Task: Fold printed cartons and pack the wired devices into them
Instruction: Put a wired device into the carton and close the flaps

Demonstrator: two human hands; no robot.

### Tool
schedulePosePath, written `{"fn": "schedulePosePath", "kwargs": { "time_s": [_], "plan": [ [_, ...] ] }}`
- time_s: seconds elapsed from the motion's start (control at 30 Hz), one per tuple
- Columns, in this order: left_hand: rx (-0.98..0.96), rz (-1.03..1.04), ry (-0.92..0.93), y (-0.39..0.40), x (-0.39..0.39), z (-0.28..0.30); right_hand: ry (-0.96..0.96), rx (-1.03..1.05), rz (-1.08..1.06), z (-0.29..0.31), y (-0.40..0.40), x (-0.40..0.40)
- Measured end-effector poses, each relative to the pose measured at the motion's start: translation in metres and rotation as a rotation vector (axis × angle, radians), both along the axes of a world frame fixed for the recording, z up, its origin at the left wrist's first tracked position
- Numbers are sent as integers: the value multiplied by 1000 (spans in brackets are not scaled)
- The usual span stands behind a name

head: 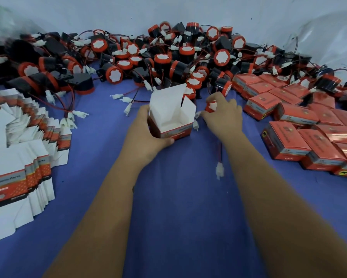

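Two hands busy: left hand (148, 130) grips open carton (171, 119); right hand (221, 115) fingers apparently pinch device (211, 106).

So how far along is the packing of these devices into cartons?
Partly done. A batch of closed cartons lies at right. In hand: the left hand holds an open carton while the right hand grips a device beside it. Left: the device pile behind and the flat carton stack.
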State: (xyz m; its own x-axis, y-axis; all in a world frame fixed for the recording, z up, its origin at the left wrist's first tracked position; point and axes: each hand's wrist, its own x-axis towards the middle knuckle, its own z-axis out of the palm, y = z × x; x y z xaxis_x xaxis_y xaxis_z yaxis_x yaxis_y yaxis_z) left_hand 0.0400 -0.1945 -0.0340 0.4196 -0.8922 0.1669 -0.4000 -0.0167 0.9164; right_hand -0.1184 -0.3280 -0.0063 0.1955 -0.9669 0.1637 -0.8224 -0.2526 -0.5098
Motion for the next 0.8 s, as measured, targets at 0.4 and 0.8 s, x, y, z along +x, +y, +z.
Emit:
{"fn": "schedulePosePath", "kwargs": {
  "time_s": [0.4, 0.8],
  "plan": [
    [-80, 150, 13, 4, -7, 3, -471, -660, 357, 16, 100, 27],
    [-50, -111, 81, 9, -2, 5, -289, -449, 563, -2, 97, 19]
  ]
}}
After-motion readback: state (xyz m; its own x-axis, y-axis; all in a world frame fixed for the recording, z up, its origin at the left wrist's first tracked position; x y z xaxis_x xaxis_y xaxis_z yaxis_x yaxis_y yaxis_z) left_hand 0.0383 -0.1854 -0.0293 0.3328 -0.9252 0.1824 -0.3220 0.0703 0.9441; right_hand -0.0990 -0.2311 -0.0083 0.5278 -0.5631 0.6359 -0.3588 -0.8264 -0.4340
